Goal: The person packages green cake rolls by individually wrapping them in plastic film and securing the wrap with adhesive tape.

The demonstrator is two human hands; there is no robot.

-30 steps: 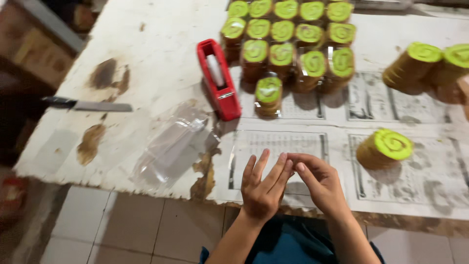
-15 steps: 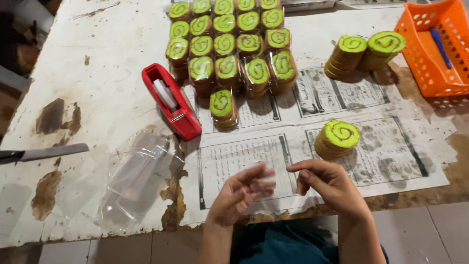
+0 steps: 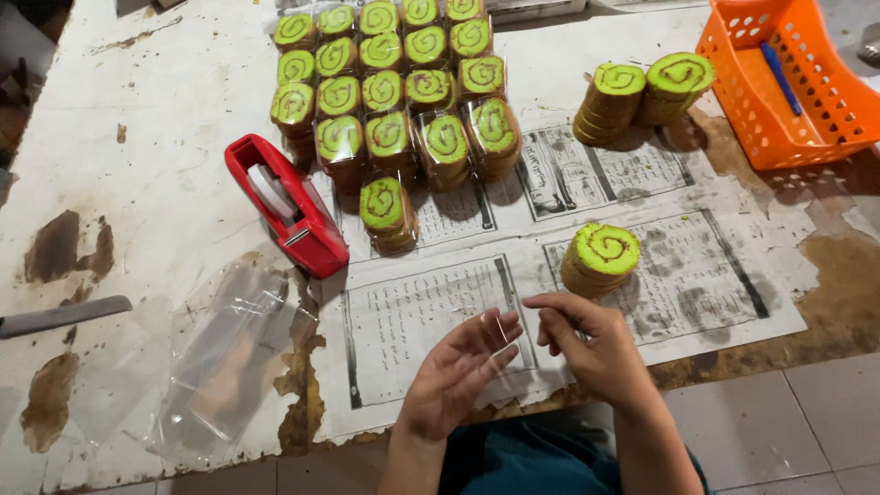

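At the far left edge of the frame, a grey knife blade [image 3: 60,317] lies flat on the worn white tabletop [image 3: 174,174]. Right of it, in the lower left, a stack of clear plastic bags [image 3: 225,362] rests on the chipped surface. Just above the bags sits a red tape dispenser [image 3: 286,217], angled toward the lower right.

At the upper middle, wrapped green-swirl roll cakes [image 3: 394,82] stand packed in rows, with one more wrapped stack [image 3: 388,214] alone just below them. All of this rests on printed newspaper sheets [image 3: 431,312] spread over the tabletop.

At the lower middle, the left hand [image 3: 456,376] is held palm-up with fingers spread. A thin clear plastic bag [image 3: 500,344] lies across its fingertips, close to the tabletop's near edge. The right hand [image 3: 596,348], just beside it, has its fingers curled, and its grip pinches the edge of that same bag between thumb and fingertips.

Just above the right hand stands an unwrapped stack of cake slices [image 3: 599,258]. Two more unwrapped stacks [image 3: 642,90] lean at the upper right. An orange plastic basket [image 3: 779,119] fills the upper right corner, with a blue pen [image 3: 782,78] inside it.
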